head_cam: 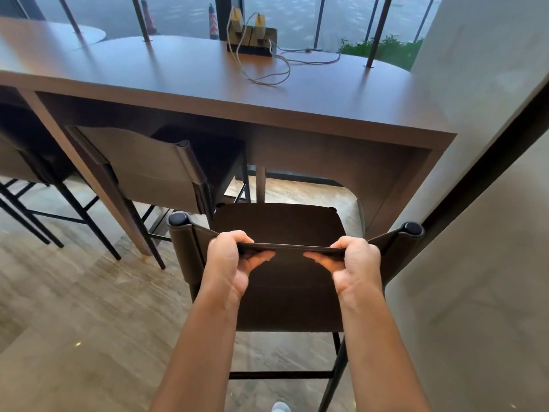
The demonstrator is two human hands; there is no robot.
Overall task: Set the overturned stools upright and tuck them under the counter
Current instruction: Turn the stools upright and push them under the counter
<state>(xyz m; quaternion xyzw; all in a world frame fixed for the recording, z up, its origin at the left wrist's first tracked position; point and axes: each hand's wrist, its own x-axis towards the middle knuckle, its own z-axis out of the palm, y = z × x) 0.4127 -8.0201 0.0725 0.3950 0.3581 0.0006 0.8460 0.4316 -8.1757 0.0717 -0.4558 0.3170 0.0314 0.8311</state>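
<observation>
Holding stool [276,224] upright on the floor [74,322], just in front of the open right-hand bay of the counter [193,93], seat pointing into the bay. Not managing to tell whether the seat's front edge is under the top.

Logging dark brown leather seat, matching leather backrest slung between two round-capped posts, thin black metal legs, crossbar low down.

Gripping the backrest's top rim either side of its middle with left hand [228,260] and right hand [356,263]. Curling the fingers of each over the rim toward the seat side and laying each thumb on the near face, pointing inward. Seeing the rim running straight between the two hands.

Noting second stool [148,162] upright and tucked under the counter in the same bay, just left of the held one, its back close to the held one's left post. Catching third stool [15,162] partly cut off at the far left, also under the top. Marking a slanting wooden divider panel [44,114] between those two.

Marking the counter's end panel [395,191] closing the bay on the right, with a pale wall [490,114] just beside it.

Spotting on the counter top, well apart from the hands, a power block [252,40] with pale cables looping off it. Noting thin dark rods [142,16] rising from the top.

Catching the toe of a pale shoe [280,407] at the bottom edge.
</observation>
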